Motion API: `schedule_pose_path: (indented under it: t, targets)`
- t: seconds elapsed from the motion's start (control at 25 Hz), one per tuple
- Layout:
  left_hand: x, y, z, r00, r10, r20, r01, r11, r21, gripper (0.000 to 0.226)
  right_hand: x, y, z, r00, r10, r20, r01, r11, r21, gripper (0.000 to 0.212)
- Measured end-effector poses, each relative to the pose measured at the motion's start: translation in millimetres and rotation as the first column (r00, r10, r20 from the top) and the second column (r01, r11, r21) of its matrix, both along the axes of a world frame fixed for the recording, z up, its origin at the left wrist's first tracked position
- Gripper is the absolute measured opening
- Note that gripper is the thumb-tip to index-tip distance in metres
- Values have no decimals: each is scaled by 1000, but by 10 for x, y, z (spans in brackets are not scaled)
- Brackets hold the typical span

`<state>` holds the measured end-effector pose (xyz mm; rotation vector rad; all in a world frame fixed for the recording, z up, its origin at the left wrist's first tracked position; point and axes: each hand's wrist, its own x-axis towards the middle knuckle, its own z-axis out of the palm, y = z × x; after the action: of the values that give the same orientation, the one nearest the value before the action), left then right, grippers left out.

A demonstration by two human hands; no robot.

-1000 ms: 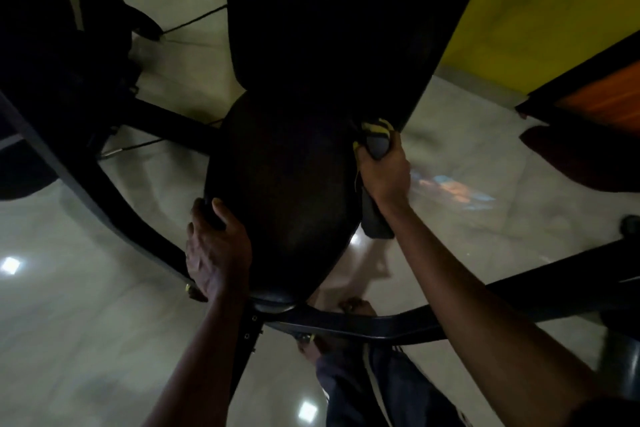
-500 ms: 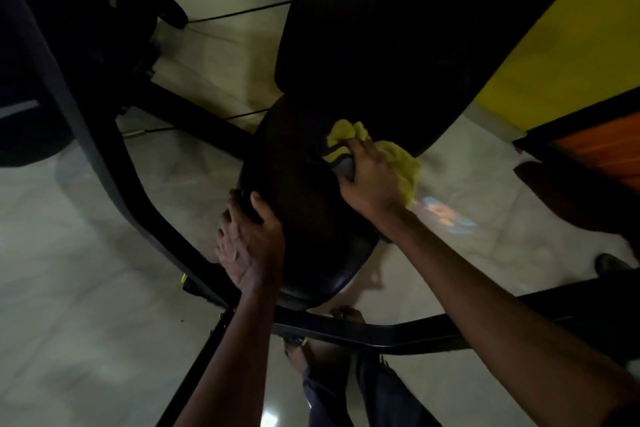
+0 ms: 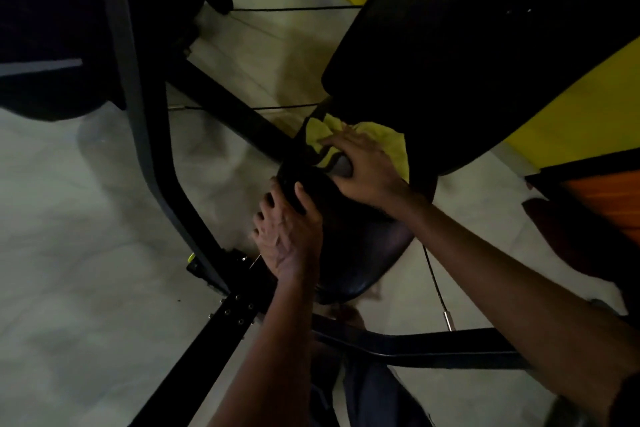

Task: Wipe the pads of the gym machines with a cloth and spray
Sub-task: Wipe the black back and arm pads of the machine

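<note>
The right hand (image 3: 363, 168) clutches a bunched yellow cloth (image 3: 391, 146) and presses it on the far end of the black seat pad (image 3: 363, 253), just under the tilted back pad (image 3: 467, 45). The left hand (image 3: 287, 236) grips the seat pad's left edge, fingers curled over it.

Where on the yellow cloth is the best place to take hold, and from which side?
Probably the bunched middle of the yellow cloth, from above on the near side, as the right hand does: the back pad overhangs its far edge, leaving only the near folds on the seat pad exposed.
</note>
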<state>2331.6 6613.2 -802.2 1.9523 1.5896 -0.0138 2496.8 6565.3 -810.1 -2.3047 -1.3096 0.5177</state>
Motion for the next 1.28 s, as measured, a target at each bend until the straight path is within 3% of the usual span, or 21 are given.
schedule_pose_path:
  t: [0.2,0.28,0.4,0.48,0.56,0.72,0.84,1.0,1.12,1.2,1.28]
  targets:
    - [29,25,-10,1000,3,-30,-3,1000,-7,58,260,486,-70,993,-119,18,119,991,-59,52]
    - [22,3,-3,999,-1,-49,1,1000,2,59,193,701,-31,999,-5,52,10,994,-108,54]
    - [43,-7,9,997,1,-76,-1,1000,5,61,82,841,49,957,289,8,-287,951,-115,59]
    - [54,-3,11,996,7,-94,-7,1000,6,62,151,886,63,948,319,-3,-318,944,-88,57]
    - [72,25,13,994,4,-105,-3,1000,10,61,303,947,16,967,253,23,-251,965,-74,54]
    - [75,16,10,991,-18,-131,20,1000,13,59,676,977,-49,991,93,96,-70,974,-216,54]
    - [67,36,27,992,-46,-116,45,999,-12,58,760,890,-83,994,-75,85,90,977,-194,57]
    - [77,142,76,989,-75,-127,64,994,-88,54,673,497,-177,943,-323,81,330,940,-92,61]
    - [341,368,67,995,-89,-51,85,993,-84,44,639,120,-205,881,-465,94,472,877,-86,64]
    - [641,514,24,990,-136,32,138,988,-74,47,588,-149,-208,849,-513,124,524,848,-78,66]
    - [883,580,-40,975,-223,22,224,973,-52,50,532,-380,-225,843,-524,124,533,844,-63,64]
